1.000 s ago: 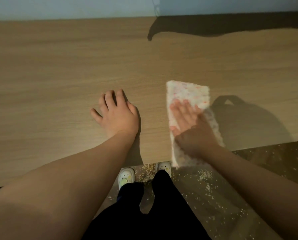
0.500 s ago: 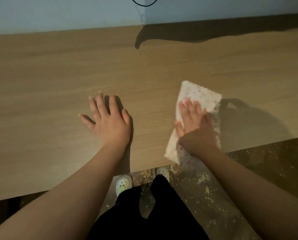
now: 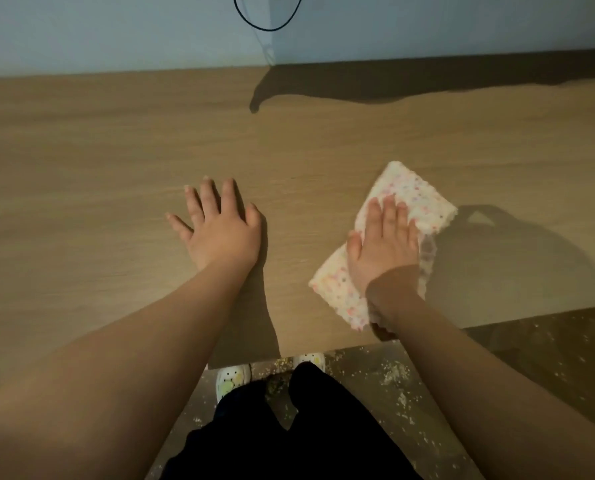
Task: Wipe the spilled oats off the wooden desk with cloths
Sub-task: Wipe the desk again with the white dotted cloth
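Note:
A white cloth with small coloured speckles (image 3: 417, 195) lies folded on the wooden desk (image 3: 116, 150), slanting from the near edge up to the right. My right hand (image 3: 384, 244) presses flat on its middle with straight fingers. My left hand (image 3: 219, 226) rests palm-down on bare wood to the left of the cloth, fingers spread and holding nothing. I see no oats on the desktop. Spilled oats (image 3: 396, 372) lie scattered on the floor below the desk's near edge.
The desk runs back to a pale blue wall (image 3: 116, 29), where a black cable (image 3: 271, 26) hangs. A dark shadow crosses the desk's back right. My feet in white shoes (image 3: 232, 377) stand at the near edge among the oats.
The cloth has turned from nearly upright to slanting right, and my right hand has slid with it away from the desk's edge. My left hand has flattened and spread its fingers.

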